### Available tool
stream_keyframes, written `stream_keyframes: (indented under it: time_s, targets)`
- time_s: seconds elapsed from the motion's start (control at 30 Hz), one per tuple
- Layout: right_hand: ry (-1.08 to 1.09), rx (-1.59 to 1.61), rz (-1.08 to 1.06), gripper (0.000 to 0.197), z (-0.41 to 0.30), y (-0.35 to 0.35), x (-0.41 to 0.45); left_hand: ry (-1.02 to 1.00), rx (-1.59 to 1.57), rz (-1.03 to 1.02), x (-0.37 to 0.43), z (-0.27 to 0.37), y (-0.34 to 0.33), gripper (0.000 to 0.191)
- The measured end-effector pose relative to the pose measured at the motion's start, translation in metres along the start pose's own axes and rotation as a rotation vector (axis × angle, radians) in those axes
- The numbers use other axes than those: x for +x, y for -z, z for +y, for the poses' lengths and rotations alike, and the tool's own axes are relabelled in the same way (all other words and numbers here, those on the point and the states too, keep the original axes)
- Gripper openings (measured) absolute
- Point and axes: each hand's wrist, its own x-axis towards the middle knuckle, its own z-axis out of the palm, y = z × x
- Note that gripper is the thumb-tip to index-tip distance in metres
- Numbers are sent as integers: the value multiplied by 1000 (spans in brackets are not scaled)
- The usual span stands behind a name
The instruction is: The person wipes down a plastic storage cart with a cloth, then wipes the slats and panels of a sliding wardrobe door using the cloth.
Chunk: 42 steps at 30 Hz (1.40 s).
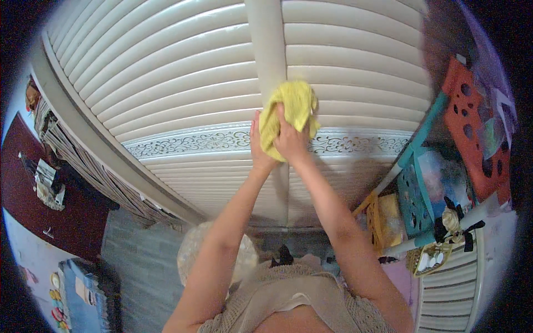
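Observation:
A yellow cloth (291,108) lies bunched against the cream slatted doors (187,100), over the upright strip where they meet. My right hand (293,141) grips the cloth, its fingers pressed into the folds. My left hand (260,145) is at the cloth's left edge, with fingers pointing up; part of it is hidden by the cloth, and whether it holds any of the fabric is not clear. Both hands are level with a white decorative band (200,141) with scrollwork that crosses the doors.
On the right stands a rack with red (474,133), teal (412,200) and orange plastic baskets (372,220). A round pale stool seat (195,249) is below my left arm. To the left are hanging striped fabric (91,166) and a dark red door (62,224).

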Motion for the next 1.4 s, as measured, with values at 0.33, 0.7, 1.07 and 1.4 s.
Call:
stream_keyframes:
  time_s: [0.33,0.7,1.07,1.4]
  targets:
    - [-59,-109,-247,67,33,-32,-99,-101,122,-211,-59,-23,-3,72]
    - [76,20,271,67,-41,46,101,-12,58,-220,-48,-8,7,94]
    - [-42,-295,-60,61,23,-13,-44,-118,147,-385,-44,-6,17,77]
    - [-207,-329,699,63,175,34,-55,-17,-113,-72,-41,-2,22,78]
